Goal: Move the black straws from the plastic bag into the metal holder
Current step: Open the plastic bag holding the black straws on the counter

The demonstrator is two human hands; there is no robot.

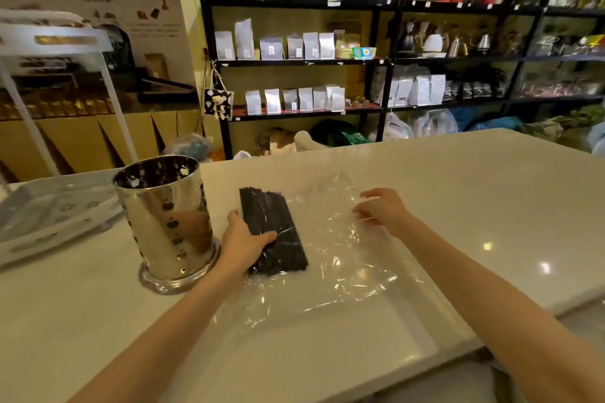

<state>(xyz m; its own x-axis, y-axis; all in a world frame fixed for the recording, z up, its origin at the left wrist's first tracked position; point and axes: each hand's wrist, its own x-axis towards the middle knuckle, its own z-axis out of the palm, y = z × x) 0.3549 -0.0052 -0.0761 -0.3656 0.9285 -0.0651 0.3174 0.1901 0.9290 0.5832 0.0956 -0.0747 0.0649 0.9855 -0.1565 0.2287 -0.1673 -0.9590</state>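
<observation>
White counter (458, 193): left hand (244, 244) curled round black straws (273, 229), right hand (381, 208) pinching plastic bag (343, 258), beside metal holder (167, 219).

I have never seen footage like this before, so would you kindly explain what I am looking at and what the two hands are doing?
There is no machine here: one camera worn on a person's head looks forward and down, so both arms reach in from the bottom of the picture. On the pale counter lies a clear plastic bag with a bundle of black straws at its left side. The left hand grips that bundle, thumb on one side and fingers curled over the other. The right hand pinches the bag's film further right. Just left of the straws stands a shiny metal holder with cut-out holes, upright. Behind are shop shelves of pouches.
</observation>
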